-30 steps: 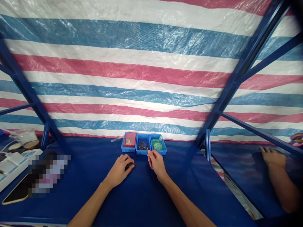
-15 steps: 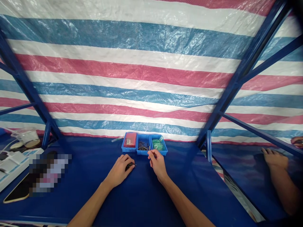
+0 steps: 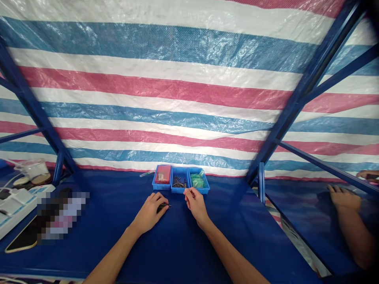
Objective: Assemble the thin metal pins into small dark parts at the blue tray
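My left hand [image 3: 153, 211] rests on the blue tabletop [image 3: 177, 244], fingers curled over several dark, thin screws [image 3: 163, 206] whose tips stick out past the thumb. At the front edge of the middle blue bin [image 3: 179, 191] is my right hand [image 3: 195, 203], thumb and forefinger pinched together. Whatever lies between those fingertips is too small to tell. Loose dark screws [image 3: 178, 182] fill part of that bin. Joined to its left is a blue bin with red plastic packets [image 3: 163, 174]; on its right, another holds green-tinted plastic bags [image 3: 197, 180].
On the left are a power strip [image 3: 17, 209], a phone [image 3: 23, 236] and a clear plastic tub [image 3: 38, 169]. Slanting blue metal posts [image 3: 278, 118] frame a striped sheet [image 3: 166, 86]. Another person's hand [image 3: 345, 198] lies on the table at far right.
My right hand's fingertips have closed in slightly, and the small piece that stuck up from them no longer shows. My left hand stays put.
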The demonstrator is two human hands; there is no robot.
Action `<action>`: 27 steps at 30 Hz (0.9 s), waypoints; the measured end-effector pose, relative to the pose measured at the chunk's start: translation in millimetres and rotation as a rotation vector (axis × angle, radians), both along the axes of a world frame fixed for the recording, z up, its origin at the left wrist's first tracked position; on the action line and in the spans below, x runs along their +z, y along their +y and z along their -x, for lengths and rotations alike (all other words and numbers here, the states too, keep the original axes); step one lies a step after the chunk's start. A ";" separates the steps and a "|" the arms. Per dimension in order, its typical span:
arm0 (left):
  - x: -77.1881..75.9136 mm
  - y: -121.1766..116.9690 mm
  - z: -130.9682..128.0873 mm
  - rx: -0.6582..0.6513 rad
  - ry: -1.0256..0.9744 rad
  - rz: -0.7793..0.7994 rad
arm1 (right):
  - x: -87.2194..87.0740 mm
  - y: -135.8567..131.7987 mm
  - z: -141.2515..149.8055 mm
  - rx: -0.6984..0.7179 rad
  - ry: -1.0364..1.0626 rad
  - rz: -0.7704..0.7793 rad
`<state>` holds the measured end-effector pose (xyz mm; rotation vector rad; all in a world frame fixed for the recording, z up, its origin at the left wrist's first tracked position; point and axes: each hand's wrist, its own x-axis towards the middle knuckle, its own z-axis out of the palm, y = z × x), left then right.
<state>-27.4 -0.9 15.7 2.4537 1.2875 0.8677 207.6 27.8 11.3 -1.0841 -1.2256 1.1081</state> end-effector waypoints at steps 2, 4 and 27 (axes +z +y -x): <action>-0.6 0.3 0.0 0.000 -0.002 -0.004 | 0.7 0.2 0.0 0.002 -0.004 -0.004; -0.5 0.1 -0.1 0.002 -0.004 -0.005 | 2.1 0.0 -0.3 0.003 -0.008 -0.013; 7.0 -4.3 -3.6 -0.007 0.033 0.017 | -1.2 -19.4 9.1 0.265 -0.841 -0.309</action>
